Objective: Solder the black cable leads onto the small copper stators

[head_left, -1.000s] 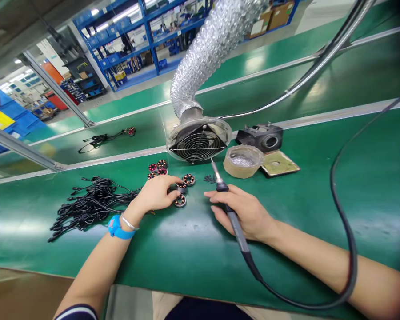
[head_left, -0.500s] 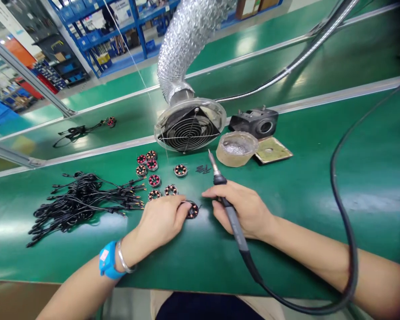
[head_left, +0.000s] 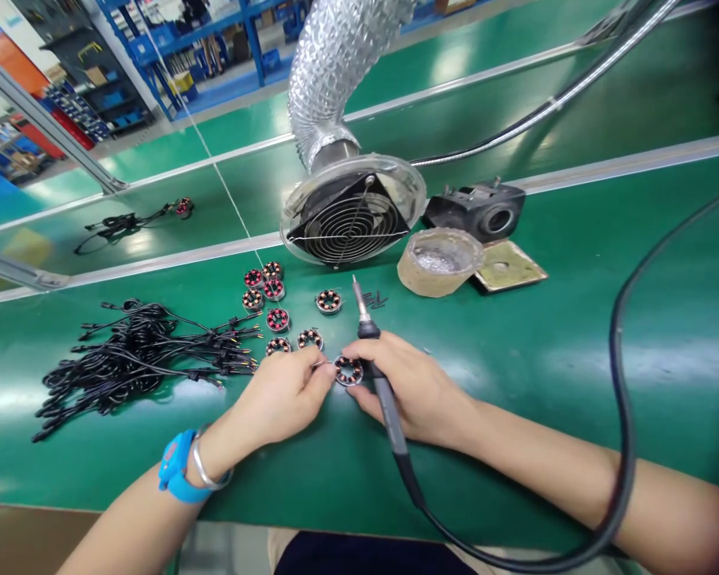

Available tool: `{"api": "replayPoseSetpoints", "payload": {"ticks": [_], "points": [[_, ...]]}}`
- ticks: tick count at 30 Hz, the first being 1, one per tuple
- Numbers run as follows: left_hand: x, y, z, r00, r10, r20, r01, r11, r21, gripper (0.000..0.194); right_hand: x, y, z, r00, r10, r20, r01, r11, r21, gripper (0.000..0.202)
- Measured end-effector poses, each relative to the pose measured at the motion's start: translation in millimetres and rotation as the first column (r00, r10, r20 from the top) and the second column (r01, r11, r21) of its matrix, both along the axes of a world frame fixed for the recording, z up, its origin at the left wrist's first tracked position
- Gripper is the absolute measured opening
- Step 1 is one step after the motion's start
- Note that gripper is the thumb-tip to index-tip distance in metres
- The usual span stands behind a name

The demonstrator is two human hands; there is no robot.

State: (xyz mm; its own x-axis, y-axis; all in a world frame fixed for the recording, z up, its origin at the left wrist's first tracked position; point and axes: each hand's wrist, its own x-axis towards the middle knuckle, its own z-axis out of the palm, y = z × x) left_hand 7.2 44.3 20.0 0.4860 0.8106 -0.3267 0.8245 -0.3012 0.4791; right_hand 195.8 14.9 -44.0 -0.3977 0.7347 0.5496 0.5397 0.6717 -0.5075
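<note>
"Left hand [head_left: 281,397]?"
"One; thumb and forefinger pinched together on a thin wire [head_left: 322,364], left edge of a wound ring [head_left: 348,379]."
"Ring's location?"
"Between the two hands, near the table's [head_left: 515,359] front; whether resting on it, cannot tell."
"Right hand [head_left: 416,389]?"
"One; curled around a soldering iron [head_left: 389,407], grey handle, tip pointing away; thumb and forefinger also grip the ring's right side."
"Remaining entries?"
"Other wound rings [head_left: 277,320], beyond left hand; black cables [head_left: 135,351], one heap, left; fan [head_left: 353,224], at the rear; tan bowl [head_left: 434,281], right of fan."
</note>
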Motion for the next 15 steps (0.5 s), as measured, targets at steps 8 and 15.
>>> {"api": "replayPoseSetpoints", "payload": {"ticks": [8,15], "points": [[2.9,3.2,-18.0,0.971,0.125,0.203,-0.087,0.979,-0.187,0.021,3.4,-7.5,2.2,0.999,0.043,-0.010,-0.044,0.999,-0.032,0.032],[0.3,4.6,-8.7,0.973,0.168,0.158,-0.125,0.961,-0.248,0.034,9.4,-10.3,1.7,0.998,0.061,-0.015,-0.063,0.994,-0.093,0.033]]}}
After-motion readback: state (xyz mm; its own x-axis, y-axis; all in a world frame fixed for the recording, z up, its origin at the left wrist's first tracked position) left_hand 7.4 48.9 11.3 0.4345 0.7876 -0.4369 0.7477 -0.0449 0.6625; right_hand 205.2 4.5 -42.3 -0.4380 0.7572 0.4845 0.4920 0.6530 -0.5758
